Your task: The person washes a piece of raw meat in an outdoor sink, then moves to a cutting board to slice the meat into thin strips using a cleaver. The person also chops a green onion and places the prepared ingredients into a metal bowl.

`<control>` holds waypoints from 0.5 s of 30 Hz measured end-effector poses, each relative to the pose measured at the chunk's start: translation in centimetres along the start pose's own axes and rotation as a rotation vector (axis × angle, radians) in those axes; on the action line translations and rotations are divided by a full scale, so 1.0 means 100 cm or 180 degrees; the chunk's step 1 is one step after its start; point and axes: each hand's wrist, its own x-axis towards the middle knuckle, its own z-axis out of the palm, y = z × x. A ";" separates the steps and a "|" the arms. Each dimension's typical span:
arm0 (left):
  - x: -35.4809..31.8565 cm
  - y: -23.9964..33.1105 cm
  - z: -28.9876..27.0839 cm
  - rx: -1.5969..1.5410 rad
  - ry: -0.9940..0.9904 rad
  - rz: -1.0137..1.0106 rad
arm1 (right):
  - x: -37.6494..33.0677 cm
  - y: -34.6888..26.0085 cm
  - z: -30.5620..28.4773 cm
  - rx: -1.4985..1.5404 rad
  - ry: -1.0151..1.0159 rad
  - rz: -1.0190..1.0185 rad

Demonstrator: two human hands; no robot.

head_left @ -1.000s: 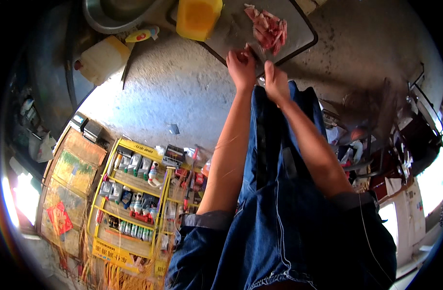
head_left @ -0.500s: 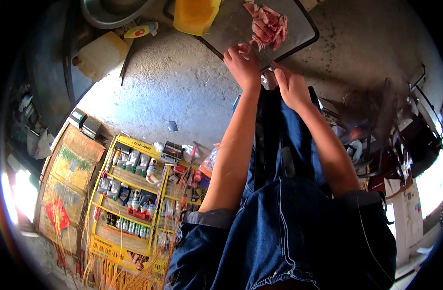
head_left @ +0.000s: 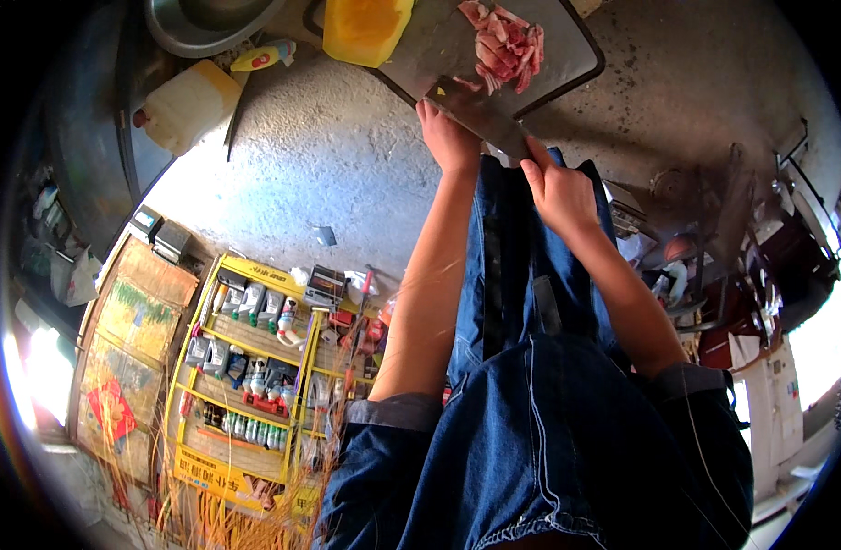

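Observation:
My right hand (head_left: pixel 564 191) grips the handle of a cleaver (head_left: pixel 480 117), closed round it. The broad dark blade slants up and left across the near edge of a grey cutting board (head_left: pixel 439 60). Behind the blade's far end is my left hand (head_left: pixel 450 137), its fingers curled and partly covered by the blade; what they hold is hidden. A pile of sliced raw meat (head_left: pixel 508 48) lies on the board beyond the blade. One small piece of meat shows just past the blade's edge.
A yellow container (head_left: pixel 367 27) sits on the board's left part. Farther left are a metal basin (head_left: pixel 210 23), a yellow-and-red packet (head_left: pixel 263 57) and a pale plastic jug (head_left: pixel 189 105). A yellow shelf rack (head_left: pixel 242 367) with bottles stands lower left; clutter and a dark chair frame (head_left: pixel 737 247) are at right.
The cleaver blade has swung up into view and now lies flatter across the board's edge, in front of my left fingers. My left hand has shifted slightly left and nearer; the meat pile looks unchanged.

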 end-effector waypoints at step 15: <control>0.004 -0.014 0.002 0.0152 -0.0218 0.0139 | 0.045 -0.016 0.024 0.0408 -0.0239 0.0162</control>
